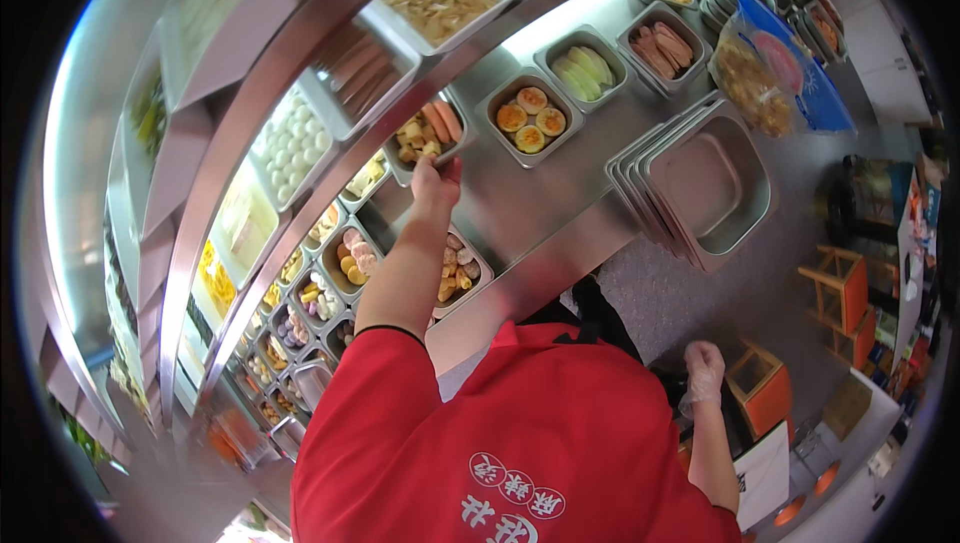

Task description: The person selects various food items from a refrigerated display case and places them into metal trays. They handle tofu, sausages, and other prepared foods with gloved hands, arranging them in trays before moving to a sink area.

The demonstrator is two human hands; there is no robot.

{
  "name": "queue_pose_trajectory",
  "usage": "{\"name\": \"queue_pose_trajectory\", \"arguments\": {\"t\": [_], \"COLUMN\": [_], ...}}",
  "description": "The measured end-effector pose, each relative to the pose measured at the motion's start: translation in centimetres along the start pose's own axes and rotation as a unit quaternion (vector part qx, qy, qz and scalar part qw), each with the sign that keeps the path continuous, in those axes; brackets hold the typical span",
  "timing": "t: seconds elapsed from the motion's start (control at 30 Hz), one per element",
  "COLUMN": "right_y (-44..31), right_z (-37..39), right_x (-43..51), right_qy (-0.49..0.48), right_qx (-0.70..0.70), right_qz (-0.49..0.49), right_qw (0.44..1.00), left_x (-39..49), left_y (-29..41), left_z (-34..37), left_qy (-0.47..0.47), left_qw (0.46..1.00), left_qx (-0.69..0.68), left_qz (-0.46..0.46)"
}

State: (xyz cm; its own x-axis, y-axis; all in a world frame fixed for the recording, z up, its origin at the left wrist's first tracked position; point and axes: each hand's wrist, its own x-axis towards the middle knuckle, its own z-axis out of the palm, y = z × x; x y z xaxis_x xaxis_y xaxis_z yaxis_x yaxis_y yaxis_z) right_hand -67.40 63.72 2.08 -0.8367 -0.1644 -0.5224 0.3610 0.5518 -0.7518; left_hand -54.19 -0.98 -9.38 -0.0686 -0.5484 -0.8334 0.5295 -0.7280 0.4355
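Note:
My left hand [437, 180], ungloved, grips the near rim of a steel pan [429, 131] of pink sausages and pale yellow cubes. Part of this pan is hidden under the shelf edge. Hanging at my side, my right hand [705, 369] wears a clear plastic glove; its fingers are curled and I see nothing in them. Beside the held pan, a pan of round browned patties or egg pieces [531, 119] stands on the steel counter [517, 205]. Behind it are a pan of pale green slices [581, 71] and one of pink meat slices [661, 50].
Nested empty steel pans [705, 175] jut over the counter's right edge, near a blue-and-clear food bag [772, 70]. Rows of filled pans [349, 261] line the counter at left, under a metal-edged shelf [360, 122] with white trays. Orange wooden stools [759, 393] stand at right.

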Motion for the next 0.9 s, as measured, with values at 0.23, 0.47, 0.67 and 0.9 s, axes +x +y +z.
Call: {"name": "queue_pose_trajectory", "arguments": {"t": [0.23, 0.47, 0.67, 0.9], "right_y": [5.4, 9.6, 8.5, 7.7], "right_z": [1.9, 5.0, 3.3, 2.6], "right_x": [-8.0, -11.1, -10.9, -10.0], "right_qy": [0.121, 0.068, 0.092, 0.078], "right_qx": [0.129, 0.073, -0.056, -0.043], "right_qz": [0.236, 0.172, 0.236, 0.215], "right_qw": [0.956, 0.980, 0.966, 0.973], "left_x": [6.8, 10.2, 10.9, 11.6], "left_y": [2.3, 2.2, 1.6, 1.1], "left_z": [4.0, 5.4, 4.5, 4.5], "left_qy": [-0.042, 0.001, -0.003, -0.007], "left_qw": [0.999, 0.999, 0.999, 0.999], "left_qx": [-0.013, 0.010, -0.006, -0.047], "left_qz": [-0.001, 0.038, 0.035, 0.027]}}
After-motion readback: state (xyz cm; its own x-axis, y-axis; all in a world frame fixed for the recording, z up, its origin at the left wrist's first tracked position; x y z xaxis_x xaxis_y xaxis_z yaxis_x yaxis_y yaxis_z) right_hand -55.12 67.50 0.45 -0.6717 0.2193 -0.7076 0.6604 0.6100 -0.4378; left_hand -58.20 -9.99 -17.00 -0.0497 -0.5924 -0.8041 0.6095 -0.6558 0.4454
